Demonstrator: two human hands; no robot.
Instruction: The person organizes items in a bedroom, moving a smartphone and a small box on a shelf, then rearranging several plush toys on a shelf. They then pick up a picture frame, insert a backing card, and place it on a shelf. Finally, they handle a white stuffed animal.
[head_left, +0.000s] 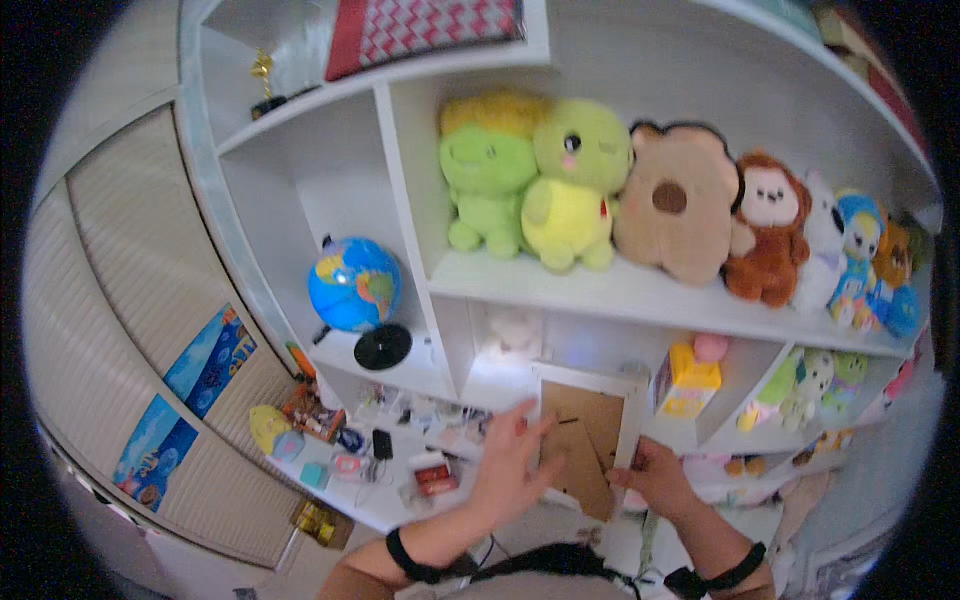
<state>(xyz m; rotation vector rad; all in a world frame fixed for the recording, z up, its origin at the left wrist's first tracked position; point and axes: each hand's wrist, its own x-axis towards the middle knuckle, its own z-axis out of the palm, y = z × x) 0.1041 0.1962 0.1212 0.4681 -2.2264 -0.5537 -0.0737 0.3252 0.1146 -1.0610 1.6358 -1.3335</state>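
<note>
A white picture frame [632, 420] is held up before me with its brown backing board [570, 385] toward me. Part of the board looks like a flap or stand leg, lying aslant across the lower half. My right hand [655, 482] grips the frame's lower right side, thumb on the near face; its other fingers are partly hidden behind. At the frame's left side is my left hand [510, 465], open, fingers spread, some in front of the board. Whether those fingertips touch the board I cannot tell. Both wrists wear black bands.
Plush toys [580, 190] line the white shelf above, and a globe [355, 285] stands in the left compartment. On the desk [375, 490] lie a dark phone [382, 444], a red box [434, 477] and small clutter. A yellow box [690, 378] sits in a compartment at right.
</note>
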